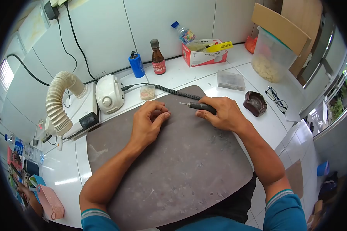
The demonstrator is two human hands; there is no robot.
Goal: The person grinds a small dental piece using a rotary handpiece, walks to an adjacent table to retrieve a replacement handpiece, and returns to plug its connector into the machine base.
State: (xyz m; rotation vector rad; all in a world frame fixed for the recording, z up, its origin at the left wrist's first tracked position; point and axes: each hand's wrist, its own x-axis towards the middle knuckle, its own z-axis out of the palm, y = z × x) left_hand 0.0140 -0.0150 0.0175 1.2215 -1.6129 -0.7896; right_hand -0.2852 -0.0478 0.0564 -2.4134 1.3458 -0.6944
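My right hand [219, 111] is wrapped round a black rotary handpiece [202, 107], whose thin metal bit points left. The handpiece's coiled black cord [173, 91] leads back to a white control unit [109, 94] with a round knob. My left hand [148, 119] rests on the grey-brown mat [173, 165] with its fingers curled and the thumb near the fingertips. Whatever may lie between those fingertips is too small to make out. Just beyond my left hand stands a small clear box [147, 92] with pale pinkish pieces in it.
A ribbed white hose [52, 102] arches at the left. Behind the mat are a blue cylinder [136, 66], a brown bottle [158, 61] and a face mask box [204, 57]. At the right are a clear case [231, 81], a dark ashtray [255, 103] and glasses [277, 100].
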